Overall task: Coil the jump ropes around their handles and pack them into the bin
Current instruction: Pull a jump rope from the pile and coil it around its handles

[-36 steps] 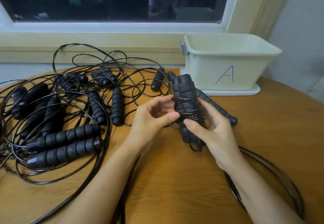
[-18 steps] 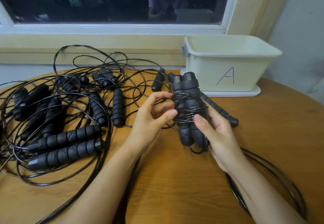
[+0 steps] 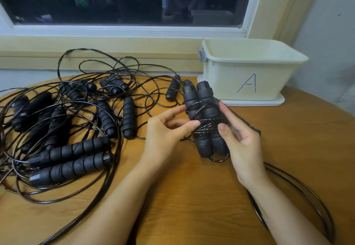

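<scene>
Here, the paired handles [image 3: 201, 97] are gripped nearly upright over the tabletop [image 3: 192, 196] by the right hand [image 3: 243, 145], thumb in front and fingers behind. The cord [image 3: 206, 127] wound around their middle is pinched by the left hand [image 3: 163, 135]. The bin [image 3: 249, 68] marked A is set just behind them; loose jump ropes [image 3: 67, 129] are heaped at the left

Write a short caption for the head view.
Left hand and right hand hold paired handles, cord wound round them, near bin marked A.
</scene>
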